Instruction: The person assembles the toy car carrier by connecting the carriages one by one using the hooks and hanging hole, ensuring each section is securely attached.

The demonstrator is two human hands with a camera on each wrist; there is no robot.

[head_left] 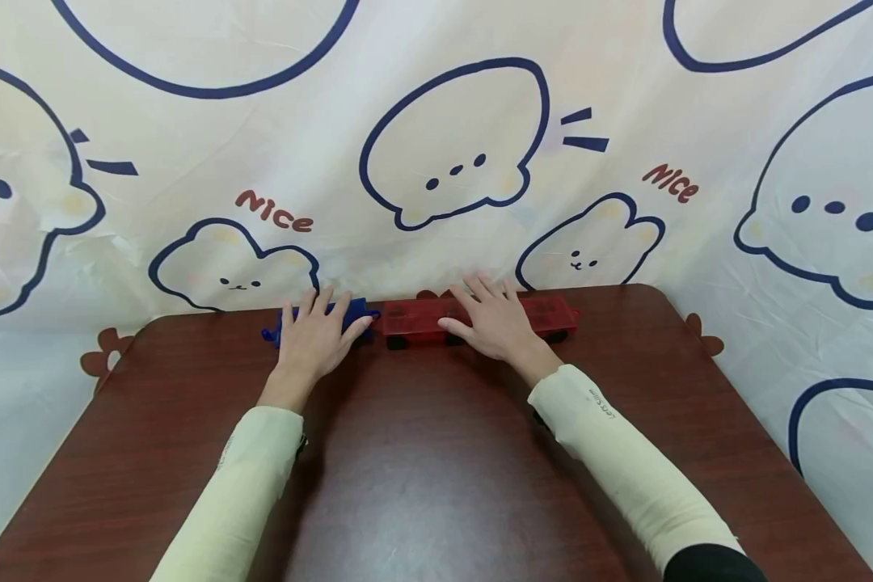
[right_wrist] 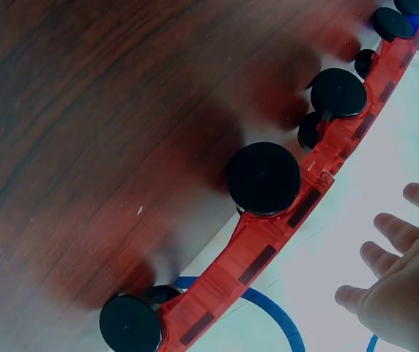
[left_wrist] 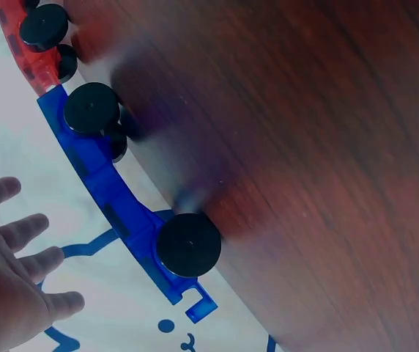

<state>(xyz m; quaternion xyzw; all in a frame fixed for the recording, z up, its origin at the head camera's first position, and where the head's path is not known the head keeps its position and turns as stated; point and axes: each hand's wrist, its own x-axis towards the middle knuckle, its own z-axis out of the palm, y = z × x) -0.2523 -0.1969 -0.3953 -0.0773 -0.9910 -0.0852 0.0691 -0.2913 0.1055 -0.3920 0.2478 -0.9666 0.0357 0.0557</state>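
A blue plastic toy wagon base (left_wrist: 110, 194) with black wheels stands at the table's far edge, a hook showing at its outer end. My left hand (head_left: 313, 335) is over it with fingers spread; the left wrist view shows that hand (left_wrist: 12, 271) apart from the wagon. Inward of it, red see-through wagon bases (right_wrist: 228, 282) on black wheels continue the line, meeting at a joint. My right hand (head_left: 498, 325) spreads its fingers above the red wagons, and a gap shows between this hand (right_wrist: 407, 271) and them in the right wrist view. Neither hand holds anything.
The brown wooden table (head_left: 400, 469) reaches back to a pale curtain (head_left: 436, 259) printed with blue cartoon outlines. The wagon line runs along the back edge, close to the curtain. Both forearms, in pale sleeves (head_left: 240, 477), reach across the table.
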